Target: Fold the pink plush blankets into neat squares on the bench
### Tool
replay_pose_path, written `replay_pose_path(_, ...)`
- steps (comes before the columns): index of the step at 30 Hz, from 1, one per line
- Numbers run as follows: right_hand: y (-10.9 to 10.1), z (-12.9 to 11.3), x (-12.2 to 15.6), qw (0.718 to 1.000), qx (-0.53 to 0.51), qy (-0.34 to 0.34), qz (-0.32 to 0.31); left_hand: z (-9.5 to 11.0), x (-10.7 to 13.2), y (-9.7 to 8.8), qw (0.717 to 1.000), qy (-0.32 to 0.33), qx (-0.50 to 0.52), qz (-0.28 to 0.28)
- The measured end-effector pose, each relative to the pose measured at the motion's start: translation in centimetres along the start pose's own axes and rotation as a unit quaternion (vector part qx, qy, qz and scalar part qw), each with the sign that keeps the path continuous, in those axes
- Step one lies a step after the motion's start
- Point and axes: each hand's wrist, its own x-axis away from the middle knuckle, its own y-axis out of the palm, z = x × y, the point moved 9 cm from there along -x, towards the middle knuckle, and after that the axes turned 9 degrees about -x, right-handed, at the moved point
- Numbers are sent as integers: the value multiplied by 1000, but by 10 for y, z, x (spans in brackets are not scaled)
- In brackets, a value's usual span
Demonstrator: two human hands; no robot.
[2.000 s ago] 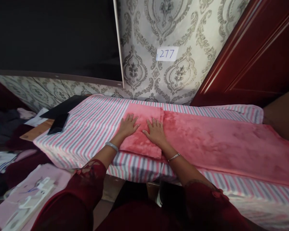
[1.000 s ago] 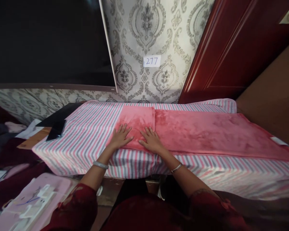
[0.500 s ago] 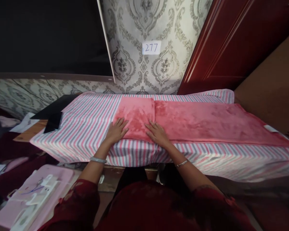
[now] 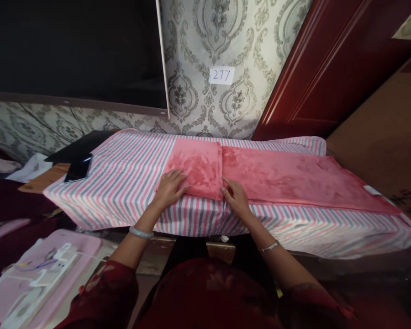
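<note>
A long pink fleece cloth (image 4: pixel 294 178) lies along a striped sheet (image 4: pixel 130 183) that covers a table. Its left end is folded over into a square flap (image 4: pixel 198 167). My left hand (image 4: pixel 169 188) rests at the flap's near left corner, fingers curled on its edge. My right hand (image 4: pixel 235 197) sits at the flap's near right corner, where the fold meets the rest of the cloth, fingers bent onto the edge. Both wrists carry bangles and both sleeves are dark red.
A black phone (image 4: pixel 78 168) lies at the table's left end beside a dark flat object (image 4: pixel 78 146). A pink case with white parts (image 4: pixel 41 274) sits low left. Patterned wall with a paper marked 277 (image 4: pixel 221 75), a dark screen (image 4: pixel 71 50) and a red door (image 4: pixel 329 68) stand behind.
Both hands have slid from flat on the flap's middle toward me and outward, down to its near corners. The fingers have gone from spread flat to curled on the edge.
</note>
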Motion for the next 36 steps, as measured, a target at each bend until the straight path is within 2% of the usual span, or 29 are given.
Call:
replay_pose_path(3, 4, -5, 6, 999, 17, 12, -39, 26, 6, 3, 997, 63, 42, 13)
replay_pose_path(6, 7, -3, 4, 997, 9, 34, -69, 36, 4, 10, 997, 66, 48, 8)
replay_pose_path(11, 10, -2, 1, 993, -36, 67, -95, 36, -1, 14, 997, 53, 50, 0)
replay_pose_path(17, 6, -6, -12, 983, -149, 93, -58, 29, -6, 7, 995, 42, 87, -14)
replay_pose_path(20, 7, -2, -24, 976, -179, 106, -61, 25, -12, 5, 993, 35, 111, -25)
replay_pose_path(23, 11, 0, -31, 972, -187, 114, -84, 22, -17, 8, 992, 32, 110, -48)
replay_pose_path(26, 9, -6, -35, 975, -180, 102, -80, 23, -18, 9, 992, 44, 107, -58)
replay_pose_path(29, 2, -17, -37, 987, -132, 68, -60, 24, -16, 6, 992, 50, 106, -48)
replay_pose_path(32, -1, -24, -34, 993, -90, 44, -64, 27, -13, 6, 992, 61, 97, -60)
replay_pose_path(36, 1, -13, -23, 988, -90, 79, -99, 29, -11, 6, 992, 70, 90, -63)
